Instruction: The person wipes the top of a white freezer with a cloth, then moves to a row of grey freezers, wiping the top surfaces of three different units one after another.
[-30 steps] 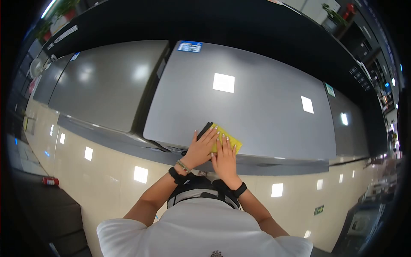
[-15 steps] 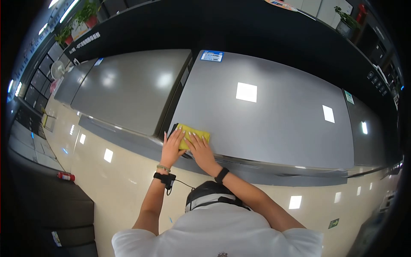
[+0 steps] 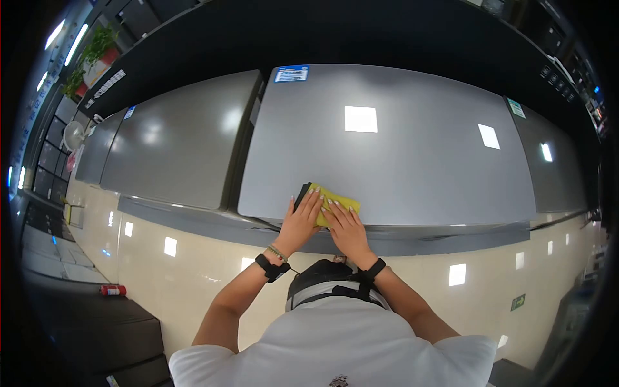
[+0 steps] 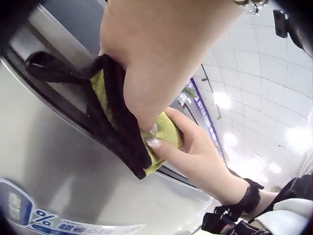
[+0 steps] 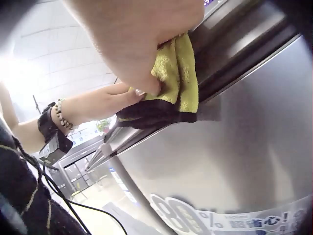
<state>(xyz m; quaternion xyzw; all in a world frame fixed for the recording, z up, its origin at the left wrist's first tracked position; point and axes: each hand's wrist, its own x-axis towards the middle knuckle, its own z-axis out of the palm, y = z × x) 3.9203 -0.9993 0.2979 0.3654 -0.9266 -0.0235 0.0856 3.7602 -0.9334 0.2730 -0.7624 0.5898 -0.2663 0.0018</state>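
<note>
A yellow cloth with a black backing (image 3: 335, 198) lies flat against the lower part of a grey refrigerator door (image 3: 412, 161). My left hand (image 3: 302, 218) and my right hand (image 3: 343, 224) press on it side by side with straight fingers. In the left wrist view the left hand (image 4: 146, 63) covers the cloth (image 4: 100, 85), and the right hand's fingers (image 4: 195, 152) lie on its far end. In the right wrist view the right hand (image 5: 142, 39) presses the cloth (image 5: 181, 73), with the left hand (image 5: 105, 100) behind it.
A second grey refrigerator (image 3: 174, 148) stands to the left across a dark gap. A blue label (image 3: 291, 74) sits at the door's top. Glossy beige floor tiles (image 3: 193, 258) lie below, with a red can-like thing (image 3: 113, 290) at the left.
Both hands slid the cloth left to the door's left edge half a second ago, then back to the right. The hands stay flat on the cloth throughout.
</note>
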